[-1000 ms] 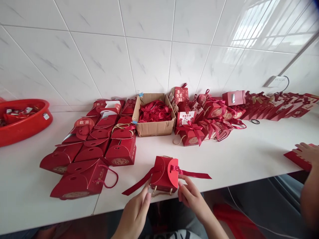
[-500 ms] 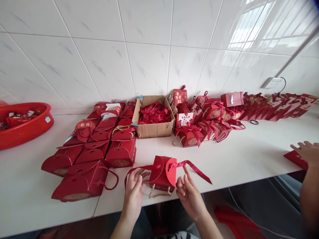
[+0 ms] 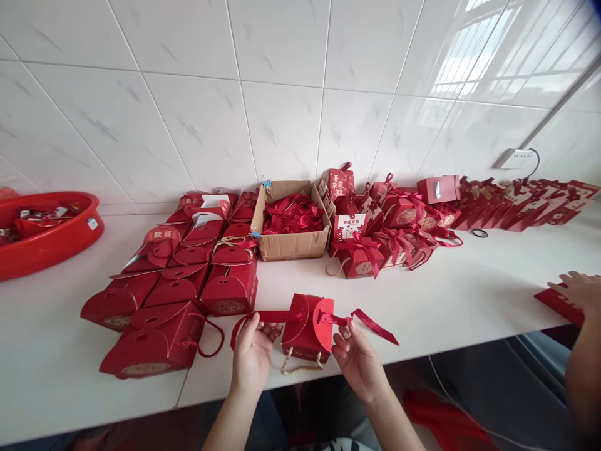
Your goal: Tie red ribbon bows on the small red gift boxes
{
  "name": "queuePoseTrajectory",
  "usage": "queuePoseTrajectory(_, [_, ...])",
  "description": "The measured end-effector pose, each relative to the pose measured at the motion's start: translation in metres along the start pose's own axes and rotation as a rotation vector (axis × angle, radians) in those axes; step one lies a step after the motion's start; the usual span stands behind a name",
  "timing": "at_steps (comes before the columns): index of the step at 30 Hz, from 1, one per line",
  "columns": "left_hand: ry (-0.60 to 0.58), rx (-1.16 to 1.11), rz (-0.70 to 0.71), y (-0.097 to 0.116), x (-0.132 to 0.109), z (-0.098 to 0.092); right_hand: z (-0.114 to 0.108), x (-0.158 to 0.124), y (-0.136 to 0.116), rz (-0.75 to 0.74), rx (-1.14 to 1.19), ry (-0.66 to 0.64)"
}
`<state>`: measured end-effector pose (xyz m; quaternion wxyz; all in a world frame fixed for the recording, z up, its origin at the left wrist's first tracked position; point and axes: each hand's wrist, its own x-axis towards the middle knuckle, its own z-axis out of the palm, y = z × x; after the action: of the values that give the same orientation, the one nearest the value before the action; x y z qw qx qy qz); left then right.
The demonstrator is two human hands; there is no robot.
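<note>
A red gift box (image 3: 307, 335) with curved top flaps and a twisted beige cord handle stands near the table's front edge. Dark red ribbon (image 3: 275, 316) passes through the holes in its flaps and comes out on both sides. My left hand (image 3: 253, 351) pinches the left length between thumb and fingers, and its tail loops down beside the wrist. On the other side, my right hand (image 3: 357, 357) grips the right length close to the box, its loose end lying out to the right.
Several red boxes (image 3: 159, 338) stand at left beside a red basin (image 3: 56, 250). A cardboard box (image 3: 293, 246) of ribbons sits by the wall. Ribbon-tied boxes (image 3: 361, 260) and a row of red bags extend right. Another person's hand (image 3: 577, 291) rests on red card at far right.
My left thumb and fingers have closed on the left ribbon and drawn it straighter. My right fingers have closed on the right ribbon. The box has stayed nearly in place.
</note>
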<state>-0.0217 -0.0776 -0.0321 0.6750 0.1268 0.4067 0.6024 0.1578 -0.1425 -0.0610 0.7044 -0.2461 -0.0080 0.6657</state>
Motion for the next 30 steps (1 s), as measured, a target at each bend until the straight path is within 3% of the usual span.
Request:
queuePoseTrajectory(3, [0.02, 0.065, 0.0, 0.001, 0.006, -0.001, 0.001, 0.002, -0.001, -0.013, -0.012, 0.036])
queuePoseTrajectory(10, [-0.009, 0.53, 0.14, -0.006, 0.019, -0.015, -0.005, 0.004, 0.0, 0.0, -0.108, 0.123])
queuePoseTrajectory(20, [-0.121, 1.092, 0.534, 0.003, 0.014, -0.029, -0.008, 0.004, -0.006, -0.086, -0.349, 0.138])
queuePoseTrajectory(30, [-0.122, 1.298, 0.565, 0.003, 0.0, -0.042, -0.005, 0.014, -0.019, -0.098, -0.461, 0.154])
